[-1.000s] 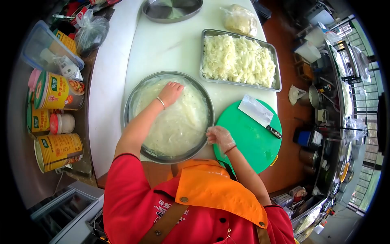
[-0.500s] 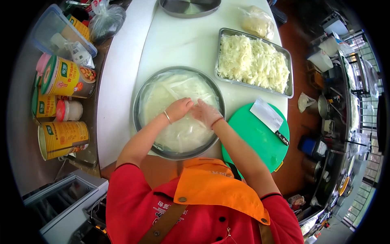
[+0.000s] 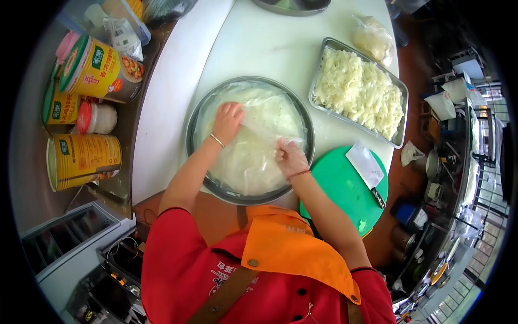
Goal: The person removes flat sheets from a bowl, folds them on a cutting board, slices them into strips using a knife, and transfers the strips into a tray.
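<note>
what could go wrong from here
The clear film stretched between the left hand and gloved right hand could tear. The cleaver lies uncovered on the green board, near the right forearm, so a careless reach might cut it. The tray near the counter's edge could get knocked off.

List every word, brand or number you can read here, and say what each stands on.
Upper can: "家樂"; also "香浓", "鲜粉", the character between unclear.
Middle can: "鲜粉"; the rest is partly hidden or too small.
Lower can: "家樂"; the rest is too small.
Shirt and apron: lettering too blurred to read.
No number is legible.
</note>
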`<action>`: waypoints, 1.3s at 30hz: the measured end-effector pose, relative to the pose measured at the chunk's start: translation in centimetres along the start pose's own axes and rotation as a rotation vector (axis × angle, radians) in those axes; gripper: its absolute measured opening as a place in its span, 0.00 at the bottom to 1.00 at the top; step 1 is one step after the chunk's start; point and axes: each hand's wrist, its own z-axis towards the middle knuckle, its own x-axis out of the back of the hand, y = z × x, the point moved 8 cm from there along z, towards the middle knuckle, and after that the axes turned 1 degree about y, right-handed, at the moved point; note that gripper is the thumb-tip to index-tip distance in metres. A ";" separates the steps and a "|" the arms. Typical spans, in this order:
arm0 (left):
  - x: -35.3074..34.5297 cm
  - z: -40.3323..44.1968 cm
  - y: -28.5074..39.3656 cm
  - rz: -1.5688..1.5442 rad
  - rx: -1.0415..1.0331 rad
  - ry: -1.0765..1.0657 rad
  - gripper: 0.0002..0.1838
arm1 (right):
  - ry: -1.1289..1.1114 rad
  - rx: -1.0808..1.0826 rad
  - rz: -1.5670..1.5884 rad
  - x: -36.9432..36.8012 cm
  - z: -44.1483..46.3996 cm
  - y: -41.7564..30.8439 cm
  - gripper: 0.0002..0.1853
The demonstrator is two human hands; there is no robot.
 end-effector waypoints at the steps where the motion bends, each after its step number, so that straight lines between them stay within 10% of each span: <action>1: 0.6 0.0 -0.8 0.001 -0.005 0.004 0.11 | 0.032 0.003 0.000 0.3 -1.2 -0.1 0.06; 14: 5.5 -16.1 8.1 -0.294 -0.120 -0.255 0.08 | 0.093 -0.238 -1.069 8.5 -7.8 2.1 0.12; 18: 5.5 -17.7 8.5 -0.311 -0.017 -0.317 0.07 | -0.152 0.225 -1.949 6.4 -8.4 0.6 0.13; 22: 4.5 -16.2 8.4 -0.301 -0.019 -0.337 0.07 | 0.001 0.794 -2.074 0.5 -7.4 -4.1 0.20; 24: 4.7 -13.6 7.5 -0.247 0.018 -0.045 0.06 | 0.020 0.761 -2.172 -0.7 -4.3 -4.3 0.18; 30: 4.6 -15.9 -1.3 0.150 0.406 -0.340 0.13 | -0.058 0.538 -2.380 -0.4 -1.1 -3.8 0.12; 33: 5.7 -17.6 -2.1 0.274 0.417 -0.523 0.15 | -0.060 0.644 -2.507 -1.9 -2.4 -3.6 0.10; 39: 5.1 -11.3 5.6 -0.231 0.110 -0.154 0.19 | -0.059 0.425 -2.564 -0.3 -1.1 -2.2 0.10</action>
